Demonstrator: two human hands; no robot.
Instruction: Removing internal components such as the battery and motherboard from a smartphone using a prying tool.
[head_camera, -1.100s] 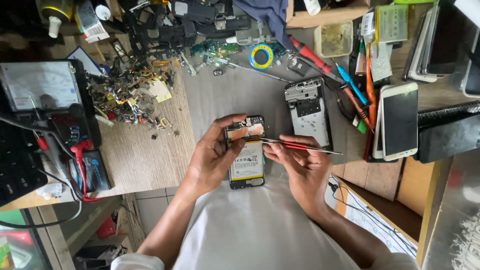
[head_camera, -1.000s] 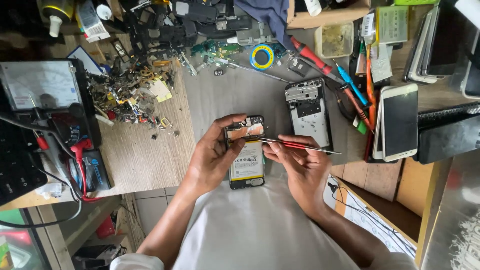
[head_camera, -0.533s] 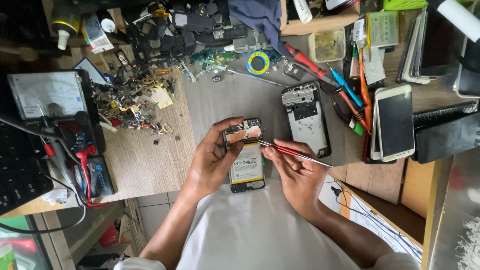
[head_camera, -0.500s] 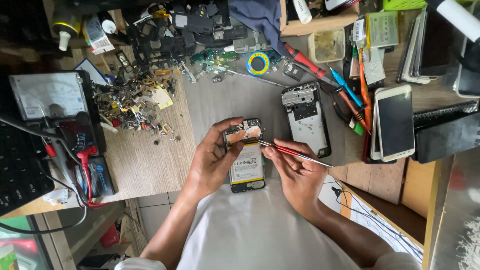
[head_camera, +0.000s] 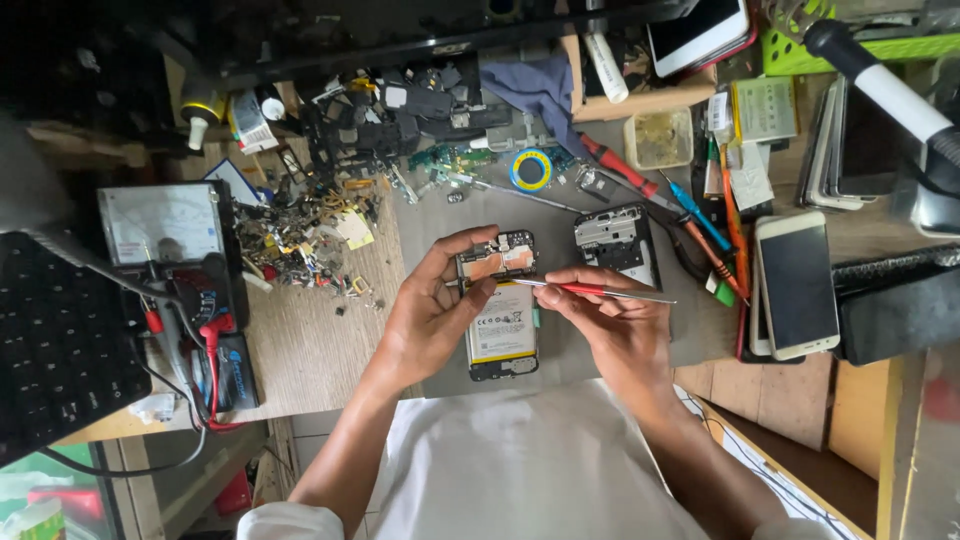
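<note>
Lying at frame centre on the grey mat (head_camera: 440, 215), phone (head_camera: 500, 305) opened, long axis running top to bottom. Left hand (head_camera: 430, 310) gripping its left edge near the upper end, thumb and fingers closed on it. Right hand (head_camera: 610, 320) pinching red tweezers (head_camera: 590, 290), lying left-right across that axis, tip pointing left and touching the phone's upper right. Both hands touching, right one working.

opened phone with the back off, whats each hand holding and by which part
Left hand grips the opened black phone by its upper left edge. Right hand pinches the red-handled metal tweezers mid-shaft.
</note>
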